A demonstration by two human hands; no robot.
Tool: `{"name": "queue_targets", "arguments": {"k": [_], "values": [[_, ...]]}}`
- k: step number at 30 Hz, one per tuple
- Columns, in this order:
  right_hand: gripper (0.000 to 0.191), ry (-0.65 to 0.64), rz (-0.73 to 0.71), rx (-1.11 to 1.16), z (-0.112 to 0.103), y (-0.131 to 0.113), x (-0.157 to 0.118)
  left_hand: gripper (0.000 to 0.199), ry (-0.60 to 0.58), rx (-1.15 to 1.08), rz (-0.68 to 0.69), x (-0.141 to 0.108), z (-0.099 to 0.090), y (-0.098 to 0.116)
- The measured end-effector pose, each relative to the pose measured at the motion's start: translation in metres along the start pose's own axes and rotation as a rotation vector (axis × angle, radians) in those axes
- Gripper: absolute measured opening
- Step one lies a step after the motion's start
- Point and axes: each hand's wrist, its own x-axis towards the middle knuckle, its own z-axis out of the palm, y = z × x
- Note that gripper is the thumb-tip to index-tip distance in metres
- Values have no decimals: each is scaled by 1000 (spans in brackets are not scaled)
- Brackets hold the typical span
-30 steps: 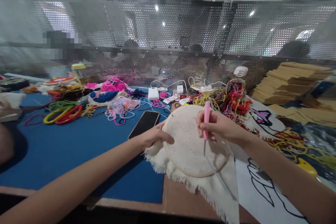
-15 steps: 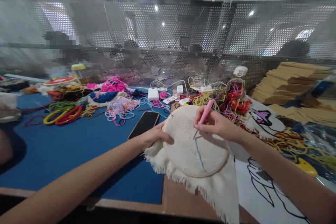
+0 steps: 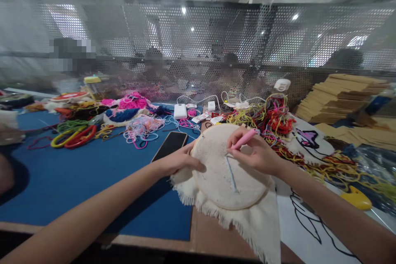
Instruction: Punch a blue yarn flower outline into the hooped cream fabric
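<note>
A round embroidery hoop [image 3: 213, 189] stretches cream cloth with a frayed edge, tilted towards me. My left hand [image 3: 182, 160] grips its left rim, thumb on the cloth and the other fingers hidden behind. In my right hand [image 3: 252, 150] is a pink punch needle [image 3: 243, 139], pinched between thumb and fingers and leaning to the right. Its tip is at the cloth, mostly covered by my fingers. From near there, a line of light blue yarn [image 3: 230, 173] runs down across the cloth.
A phone [image 3: 169, 145] lies left of the hoop. Scissors [image 3: 81, 136] and yarn heaps [image 3: 144, 127] are farther left; more yarn [image 3: 280, 119] is behind right. A line drawing [image 3: 305, 222] lies under my right forearm. Brown paper stacks [image 3: 337, 97] stand before a perforated metal screen [image 3: 198, 41].
The punch needle has tipped over further to the right, and my right hand has shifted slightly. The blue yarn line appears a little higher and further left. My left hand keeps its grip.
</note>
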Motion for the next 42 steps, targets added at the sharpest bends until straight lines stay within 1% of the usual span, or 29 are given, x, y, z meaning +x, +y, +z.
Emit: {"name": "queue_targets", "arguments": {"k": [3,7,10,13,16,18,20,22,26,28,32,42], "values": [[12,-1,-39,-39,-1,-1,0,89,-37,52,13,-3,0,6],[13,-13,-31,-70,-2,1,-2,86,-50,103,36,-4,1,11],[12,-57,-13,-69,0,5,-4,85,-40,124,41,-5,3,13],[11,-139,-14,-62,2,6,-5,83,-39,140,47,-7,4,13],[13,-206,-19,-151,3,6,-4,83,-59,148,57,-9,4,13],[15,-204,-16,-236,3,5,-4,83,-67,155,64,-9,4,14],[14,-184,-14,-242,4,4,-4,84,-74,158,64,-9,4,14],[14,-143,13,-165,4,3,-5,87,-81,151,63,-8,3,13],[22,-29,171,42,3,0,-2,90,-73,143,55,-6,1,12],[23,7,214,162,3,0,0,92,-78,140,42,-5,0,11],[21,43,216,341,1,2,1,93,-86,132,38,-4,-2,9],[18,101,203,482,-2,0,0,96,-77,121,25,-4,-1,9]]}}
